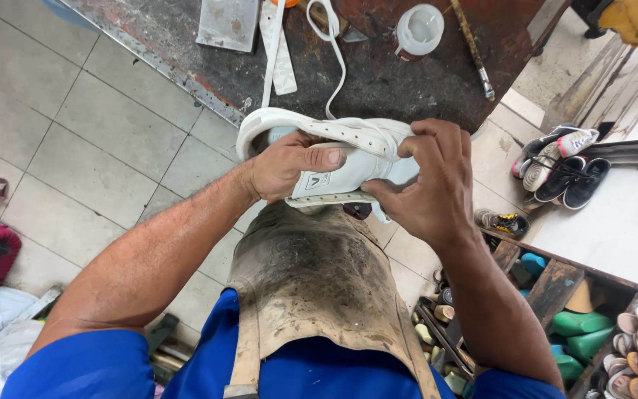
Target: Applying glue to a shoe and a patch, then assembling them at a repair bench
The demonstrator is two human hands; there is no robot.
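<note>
**Head view: white sneaker pinched over the lap, plenty of ways to fumble it**

Head view, looking straight down. Biggest thing first: dark, scuffed counter (378, 81) just ahead, tiled floor (90, 148) below and to the left. Worn leather apron (319, 281) spread over the lap, right under the work.

White sneaker (334, 151) held in the air between counter edge and apron, touching neither as far as can be told. Left hand (286, 166) wrapped around the heel end, thumb pressed flat on the side panel. Right hand (433, 185) curled over the toe end, fingers (437, 137) hooked on the upper edge. Both closed on the shoe, nothing else in either.

Possible trouble, just a guess from the frame:
- Grip mostly on fingertips at the right end, so a hard squeeze or twist could pop the shoe loose; likely caught by the apron, maybe off to the floor.
- Grimy apply-anything surfaces all around, white upper easily smudged on contact with apron or counter.
- Loose white lace (337, 66) trailing up onto the counter, near the small white cup (419, 29) and the thin metal tool (474, 52). A tug on the shoe could drag the lace and tip the cup.

Pile of shoes (559, 166) off to the right, well apart.
</note>
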